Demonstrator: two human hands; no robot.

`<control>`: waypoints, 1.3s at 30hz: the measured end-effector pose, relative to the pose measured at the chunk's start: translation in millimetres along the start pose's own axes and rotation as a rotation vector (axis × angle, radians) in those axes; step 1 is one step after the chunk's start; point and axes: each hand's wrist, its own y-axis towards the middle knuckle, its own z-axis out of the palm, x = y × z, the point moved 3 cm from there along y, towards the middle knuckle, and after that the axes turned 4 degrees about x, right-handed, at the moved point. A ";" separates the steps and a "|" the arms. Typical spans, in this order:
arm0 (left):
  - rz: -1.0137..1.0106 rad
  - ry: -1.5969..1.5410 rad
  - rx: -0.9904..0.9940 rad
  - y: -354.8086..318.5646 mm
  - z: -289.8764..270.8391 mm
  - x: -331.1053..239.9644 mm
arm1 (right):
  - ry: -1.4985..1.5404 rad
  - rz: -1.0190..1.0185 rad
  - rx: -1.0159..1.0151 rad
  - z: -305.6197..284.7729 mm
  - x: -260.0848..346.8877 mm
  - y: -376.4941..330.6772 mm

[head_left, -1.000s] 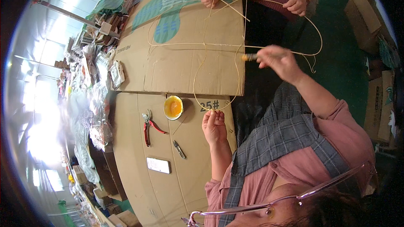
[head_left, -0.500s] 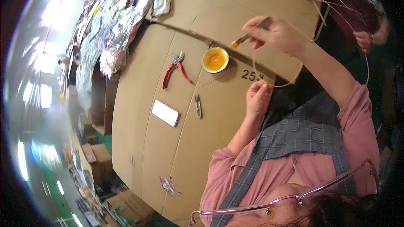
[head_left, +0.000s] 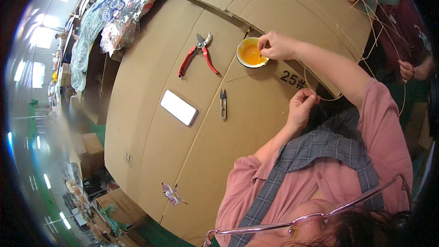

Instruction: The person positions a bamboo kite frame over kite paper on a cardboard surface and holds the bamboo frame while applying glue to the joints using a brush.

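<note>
My right hand (head_left: 277,45) grips a small brush, its handle mostly hidden by my fingers. The brush's tip reaches into a white bowl (head_left: 240,57) of orange-yellow liquid (head_left: 250,55), at the bowl's right side. Below and to the right, my left hand (head_left: 302,105) pinches a thin pale cane strip (head_left: 327,99). That strip curves up from my fingertips and also runs off to the right. Left of the bowl lie red-handled pruning shears (head_left: 200,54) with their handles spread. Small thread snips (head_left: 223,104) lie below them.
A white-screened phone (head_left: 179,107) and a patterned butterfly cutout (head_left: 173,194) lie on the cardboard-covered table (head_left: 151,155). A second cardboard sheet (head_left: 292,18) lies beyond a gap. At far right, another person's hands (head_left: 406,70) hold thin strips. Plastic-wrapped goods (head_left: 123,13) are piled at upper left.
My right hand has moved down and left, bringing the brush from above the far cardboard into the bowl. My left hand still pinches the strip. The whole view has shifted somewhat.
</note>
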 end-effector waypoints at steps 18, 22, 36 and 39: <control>0.031 0.048 0.010 0.2 2.4 -7.2 | 0.360 0.275 0.014 -16.5 9.0 0.5; 0.017 0.053 0.001 1.1 2.0 -4.1 | 0.601 0.316 -0.087 -27.0 -11.6 -3.0; 0.002 -0.042 -0.027 -5.3 12.0 -8.0 | 1.774 0.311 -0.479 -26.5 -33.6 -9.5; 0.006 -0.044 -0.062 -9.9 14.3 -11.2 | 1.916 0.324 -0.551 -21.1 -28.5 -5.8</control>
